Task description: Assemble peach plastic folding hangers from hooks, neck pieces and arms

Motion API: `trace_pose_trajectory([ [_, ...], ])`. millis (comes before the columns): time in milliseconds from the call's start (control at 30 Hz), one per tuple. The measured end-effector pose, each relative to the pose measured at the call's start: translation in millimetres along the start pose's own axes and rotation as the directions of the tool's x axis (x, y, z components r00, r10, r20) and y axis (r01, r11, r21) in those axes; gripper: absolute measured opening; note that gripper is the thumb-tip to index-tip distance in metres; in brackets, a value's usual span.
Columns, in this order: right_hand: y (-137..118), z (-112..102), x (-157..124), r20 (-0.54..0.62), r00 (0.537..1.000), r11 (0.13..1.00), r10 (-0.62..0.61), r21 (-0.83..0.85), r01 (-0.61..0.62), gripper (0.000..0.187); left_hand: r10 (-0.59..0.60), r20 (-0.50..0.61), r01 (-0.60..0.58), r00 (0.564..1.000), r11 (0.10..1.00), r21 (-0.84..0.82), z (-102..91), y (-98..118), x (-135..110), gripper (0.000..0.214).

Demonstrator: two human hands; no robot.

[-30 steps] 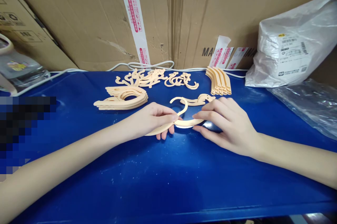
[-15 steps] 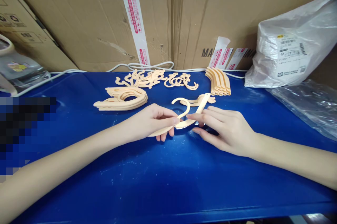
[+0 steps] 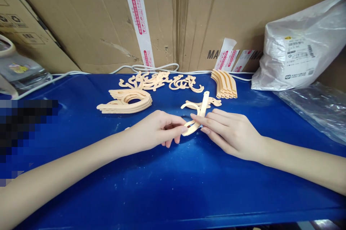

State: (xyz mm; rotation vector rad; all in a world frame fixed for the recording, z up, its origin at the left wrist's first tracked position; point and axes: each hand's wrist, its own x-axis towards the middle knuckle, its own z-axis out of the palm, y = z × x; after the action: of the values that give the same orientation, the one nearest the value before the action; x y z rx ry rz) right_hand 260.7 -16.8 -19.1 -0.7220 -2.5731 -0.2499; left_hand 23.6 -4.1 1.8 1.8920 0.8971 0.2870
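Note:
Both hands meet at the middle of the blue table around a peach plastic hanger piece with a hook. My left hand pinches its lower end between thumb and fingers. My right hand grips the same piece from the right, its fingers closed along the arm, which now tilts up and away. More loose peach pieces lie just behind the hands.
A stack of curved hanger arms lies at left, a heap of hooks behind, and a row of arms at right. Cardboard boxes wall the back. A white plastic bag, clear film and a white cable sit nearby.
The hanger piece has swung from lying flat to pointing up and away between the hands. My right hand's fingers have closed in on it; my left hand has hardly moved.

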Motion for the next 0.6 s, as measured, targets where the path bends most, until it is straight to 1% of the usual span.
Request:
trace_pose_trajectory([
  [67,0.0,-0.5,0.2,-0.001,1.0,1.0,-0.003,0.004,0.003,0.034,0.072,-0.027,-0.068,0.997,0.987,0.148,2.0,1.3,-1.9,0.026],
  [100,-0.1,-0.9,0.3,-0.005,1.0,1.0,-0.006,0.006,0.006,0.034,0.118,-0.038,-0.106,0.992,0.966,0.236,3.3,1.8,-2.8,0.026],
  [167,-0.4,-1.7,0.6,-0.02,1.0,1.0,-0.009,0.004,0.009,0.031,0.211,-0.055,-0.172,0.976,0.9,0.399,7.2,1.8,-4.3,0.025],
  [233,-1.3,-2.5,1.0,-0.036,0.999,1.0,-0.008,-0.024,0.007,0.028,0.287,-0.076,-0.204,0.955,0.821,0.533,12.6,1.1,-5.6,0.024],
  [300,-2.6,-3.5,1.5,-0.051,0.999,0.997,-0.006,-0.072,0.002,0.024,0.361,-0.094,-0.212,0.928,0.718,0.663,19.0,0.3,-6.9,0.026],
  [333,-3.3,-4.0,1.8,-0.059,0.998,0.995,-0.004,-0.097,-0.002,0.022,0.409,-0.089,-0.221,0.908,0.65,0.727,22.0,0.0,-7.5,0.028],
  [400,-4.6,-5.1,2.3,-0.071,0.997,0.991,0.02,-0.131,-0.029,0.019,0.51,-0.039,-0.254,0.86,0.492,0.832,26.5,-0.1,-8.6,0.031],
  [467,-5.4,-5.9,2.8,-0.087,0.993,0.986,0.076,-0.14,-0.087,0.02,0.576,0.025,-0.278,0.817,0.356,0.892,28.2,0.2,-9.4,0.032],
  [533,-5.6,-6.3,3.1,-0.099,0.986,0.979,0.132,-0.142,-0.145,0.02,0.604,0.055,-0.27,0.795,0.271,0.924,27.6,0.5,-9.8,0.031],
  [600,-5.2,-6.1,3.1,-0.098,0.981,0.973,0.167,-0.141,-0.18,0.018,0.624,0.066,-0.247,0.779,0.208,0.946,26.1,0.6,-9.8,0.03],
])
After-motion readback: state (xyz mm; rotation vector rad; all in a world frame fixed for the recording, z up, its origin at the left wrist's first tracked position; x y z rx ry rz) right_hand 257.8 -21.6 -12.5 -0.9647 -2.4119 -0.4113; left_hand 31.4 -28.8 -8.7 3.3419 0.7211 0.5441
